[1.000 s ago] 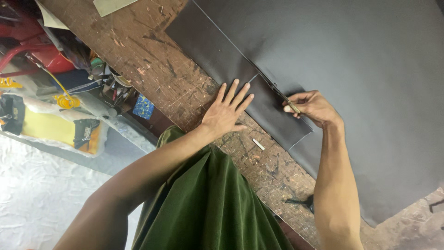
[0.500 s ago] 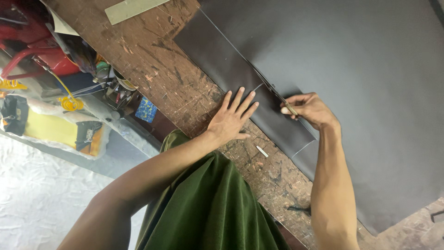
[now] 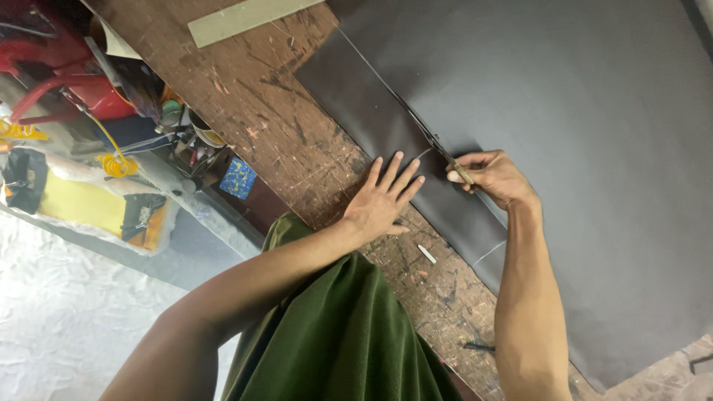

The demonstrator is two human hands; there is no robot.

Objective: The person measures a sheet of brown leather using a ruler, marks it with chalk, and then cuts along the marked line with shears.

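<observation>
A large dark grey sheet (image 3: 579, 148) lies on a worn wooden workbench (image 3: 297, 141). A narrow strip (image 3: 371, 119) along its near edge is split from the rest by a cut line. My left hand (image 3: 382, 200) lies flat, fingers spread, with its fingertips pressing on that strip. My right hand (image 3: 490, 177) grips a small cutting knife (image 3: 454, 167) whose blade sits in the cut line, just to the right of my left fingertips.
A long flat metal ruler (image 3: 249, 16) lies at the bench's far left. A small white chalk piece (image 3: 426, 254) rests on the wood near my left wrist. Beyond the bench edge are red items, yellow cable and a cluttered shelf (image 3: 111, 134).
The view has shifted slightly. Both hands have moved a little farther along the cut line, and the cut behind the knife looks longer.
</observation>
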